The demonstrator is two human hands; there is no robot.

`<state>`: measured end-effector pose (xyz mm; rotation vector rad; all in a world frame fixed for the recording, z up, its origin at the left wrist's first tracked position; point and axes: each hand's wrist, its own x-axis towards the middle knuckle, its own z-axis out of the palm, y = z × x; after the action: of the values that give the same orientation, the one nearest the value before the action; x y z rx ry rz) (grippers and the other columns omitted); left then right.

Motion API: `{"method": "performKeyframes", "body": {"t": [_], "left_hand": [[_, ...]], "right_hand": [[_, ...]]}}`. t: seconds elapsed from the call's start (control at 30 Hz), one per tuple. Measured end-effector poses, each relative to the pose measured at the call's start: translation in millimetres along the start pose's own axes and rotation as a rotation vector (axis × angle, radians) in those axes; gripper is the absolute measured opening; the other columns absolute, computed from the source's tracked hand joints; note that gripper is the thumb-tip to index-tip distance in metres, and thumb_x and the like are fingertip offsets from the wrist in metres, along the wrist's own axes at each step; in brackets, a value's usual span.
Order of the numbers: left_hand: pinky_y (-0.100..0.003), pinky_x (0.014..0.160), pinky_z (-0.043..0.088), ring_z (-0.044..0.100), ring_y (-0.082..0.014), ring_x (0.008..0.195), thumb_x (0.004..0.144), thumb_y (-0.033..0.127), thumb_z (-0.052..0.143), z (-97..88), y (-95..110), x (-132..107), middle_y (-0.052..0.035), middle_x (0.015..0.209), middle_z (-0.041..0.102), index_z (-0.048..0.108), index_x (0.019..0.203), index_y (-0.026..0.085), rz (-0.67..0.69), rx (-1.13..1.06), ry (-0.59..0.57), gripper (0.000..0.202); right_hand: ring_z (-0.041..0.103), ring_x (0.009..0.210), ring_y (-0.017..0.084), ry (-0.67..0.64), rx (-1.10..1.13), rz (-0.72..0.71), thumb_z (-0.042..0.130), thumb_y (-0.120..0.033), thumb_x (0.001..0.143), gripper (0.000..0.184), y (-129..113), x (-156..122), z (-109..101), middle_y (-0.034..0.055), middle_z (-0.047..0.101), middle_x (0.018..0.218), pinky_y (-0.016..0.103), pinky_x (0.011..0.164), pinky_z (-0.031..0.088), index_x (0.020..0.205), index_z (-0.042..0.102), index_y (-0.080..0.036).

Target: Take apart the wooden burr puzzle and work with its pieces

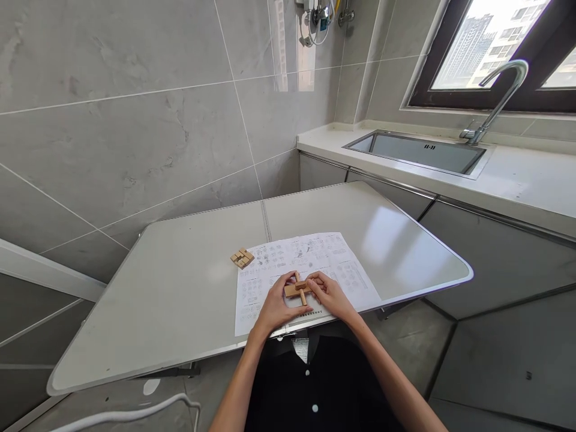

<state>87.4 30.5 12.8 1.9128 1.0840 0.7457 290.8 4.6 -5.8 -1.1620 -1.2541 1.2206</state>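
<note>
A small wooden puzzle assembly (299, 290), made of crossed light-brown bars, is held between both my hands above a printed instruction sheet (310, 255). My left hand (275, 307) grips its left side with curled fingers. From the right, my right hand (330, 295) pinches the other end. Several loose wooden puzzle pieces (242, 258) lie in a small pile on the white table (180, 300), left of the sheet and apart from both hands.
The table stands against a grey tiled wall. To the right runs a white counter (517, 180) with a steel sink (418, 150) and a curved tap (499, 99) under a window. A white cable (135, 413) lies on the floor at lower left.
</note>
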Motion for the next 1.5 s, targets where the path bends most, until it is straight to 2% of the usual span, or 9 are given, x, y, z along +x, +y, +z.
{"method": "performKeyframes", "body": {"t": [0.2, 0.53, 1.13, 1.33, 1.5], "left_hand": [[-0.049, 0.107, 0.052, 0.063, -0.0302, 0.123, 0.065, 0.047, 0.096, 0.5, 2, 1, -0.0084, 0.133, 0.064, 0.051, 0.145, 0.031, 0.020, -0.009, 0.012, 0.093], [-0.048, 0.107, 0.052, 0.063, -0.0307, 0.121, 0.062, 0.047, 0.097, 0.3, 5, -1, -0.0088, 0.134, 0.064, 0.053, 0.141, 0.031, 0.073, 0.021, -0.012, 0.092], [-0.047, 0.109, 0.050, 0.061, -0.0307, 0.127, 0.066, 0.044, 0.094, 0.0, 9, 0, -0.0075, 0.138, 0.062, 0.053, 0.138, 0.030, 0.098, 0.032, -0.011, 0.084], [-0.047, 0.108, 0.051, 0.061, -0.0308, 0.126, 0.065, 0.045, 0.095, 1.2, 5, 0, -0.0081, 0.138, 0.062, 0.052, 0.140, 0.029, 0.094, 0.058, -0.009, 0.087], [-0.046, 0.105, 0.053, 0.065, -0.0281, 0.116, 0.064, 0.047, 0.096, 2.0, -1, 0, -0.0072, 0.130, 0.065, 0.051, 0.141, 0.029, 0.081, 0.038, 0.007, 0.091]], "right_hand": [[0.056, 0.060, 0.016, 0.002, 0.039, 0.025, 0.065, -0.064, 0.093, 0.041, 5, 0, -1, 0.0006, 0.066, 0.075, 0.027, 0.058, 0.044, 0.098, 0.067, -0.023], [0.054, 0.058, 0.014, 0.019, 0.095, 0.028, 0.069, -0.067, 0.089, 0.046, 12, 3, -2, 0.0000, 0.063, 0.070, 0.026, 0.053, 0.042, 0.097, 0.066, -0.022], [0.048, 0.050, 0.011, 0.043, 0.202, 0.013, 0.070, -0.060, 0.092, 0.039, 4, -4, -6, -0.0021, 0.062, 0.067, 0.026, 0.049, 0.039, 0.104, 0.068, -0.023], [0.045, 0.046, 0.010, 0.121, 0.248, -0.002, 0.072, -0.060, 0.090, 0.039, 8, -4, -9, -0.0009, 0.065, 0.068, 0.026, 0.046, 0.037, 0.101, 0.068, -0.023], [0.043, 0.044, 0.010, 0.335, 0.251, -0.030, 0.071, -0.062, 0.090, 0.041, 10, -2, -9, -0.0008, 0.066, 0.071, 0.026, 0.044, 0.036, 0.101, 0.064, -0.023]]}}
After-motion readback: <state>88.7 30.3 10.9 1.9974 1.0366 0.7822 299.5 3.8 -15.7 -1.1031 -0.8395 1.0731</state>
